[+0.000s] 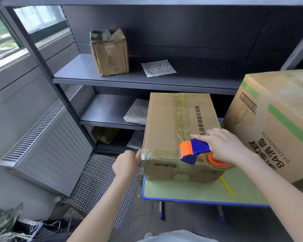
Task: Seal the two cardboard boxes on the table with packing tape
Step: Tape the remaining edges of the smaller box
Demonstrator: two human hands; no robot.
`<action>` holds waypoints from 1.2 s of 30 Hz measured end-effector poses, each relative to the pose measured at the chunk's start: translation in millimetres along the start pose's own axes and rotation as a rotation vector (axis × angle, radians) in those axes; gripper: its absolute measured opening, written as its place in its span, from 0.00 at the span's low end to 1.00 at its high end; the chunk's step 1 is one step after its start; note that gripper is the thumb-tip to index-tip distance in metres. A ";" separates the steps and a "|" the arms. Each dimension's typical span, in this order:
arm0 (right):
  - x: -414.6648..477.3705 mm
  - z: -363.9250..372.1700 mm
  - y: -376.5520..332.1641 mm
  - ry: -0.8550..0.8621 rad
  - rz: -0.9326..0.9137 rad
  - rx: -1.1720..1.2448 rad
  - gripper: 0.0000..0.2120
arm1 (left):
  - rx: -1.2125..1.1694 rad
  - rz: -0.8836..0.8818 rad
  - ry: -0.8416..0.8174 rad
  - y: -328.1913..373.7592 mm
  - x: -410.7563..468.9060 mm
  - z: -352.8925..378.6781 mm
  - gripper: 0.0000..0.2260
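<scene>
I see the brown cardboard box w/ black print (166,123) in the middle. It sits on the far left part of the green table w/ blue edge (187,191). Its top flaps are closed, w/ shiny tape down the middle and along the near top edge. The bigger brown cardboard box w/ green stripes (276,130) is just beside it on the right.

The R hand (224,145) grips the blue and orange plastic tape gun (193,151), pointer finger straight along its top. The gun's orange end touches the near top edge of the middle box. The yellowish tape roll (219,165) sits under that hand.

The L hand (126,163) is at the box's near left corner. Its thumb pushes on the taped corner and the other fingers are curled. I can't tell if they grip anything.

A yellow strip (226,187) lies on the table. Far back, a dark grey metal shelf (129,79) holds a small taped box (109,53) and a white packet (158,68).
</scene>
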State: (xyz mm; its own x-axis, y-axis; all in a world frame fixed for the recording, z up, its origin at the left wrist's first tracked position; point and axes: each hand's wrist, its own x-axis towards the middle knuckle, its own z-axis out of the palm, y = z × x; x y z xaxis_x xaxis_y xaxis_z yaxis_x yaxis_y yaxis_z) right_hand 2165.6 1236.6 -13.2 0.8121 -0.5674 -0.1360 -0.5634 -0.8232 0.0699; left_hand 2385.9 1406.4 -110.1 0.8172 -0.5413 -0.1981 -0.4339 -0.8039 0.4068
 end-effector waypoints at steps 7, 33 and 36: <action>0.3 -3.8 2.1 -0.015 -0.018 0.013 0.29 | -0.053 -0.128 -0.079 8.0 3.4 -1.8 0.25; -0.5 -1.8 -4.3 0.108 -0.185 -0.070 0.30 | 0.340 0.972 0.381 56.4 -57.5 30.2 0.25; 2.1 -6.3 -13.4 0.089 -0.176 -0.041 0.28 | 0.303 0.935 0.399 49.5 -50.0 23.0 0.26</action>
State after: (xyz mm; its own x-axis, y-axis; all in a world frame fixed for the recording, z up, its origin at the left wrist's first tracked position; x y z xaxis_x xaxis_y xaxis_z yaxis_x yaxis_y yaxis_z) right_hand 2175.8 1246.3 -8.1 0.9089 -0.4125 -0.0616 -0.4062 -0.9090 0.0932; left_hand 2314.8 1388.0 -100.5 0.1509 -0.9004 0.4081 -0.9859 -0.1670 -0.0039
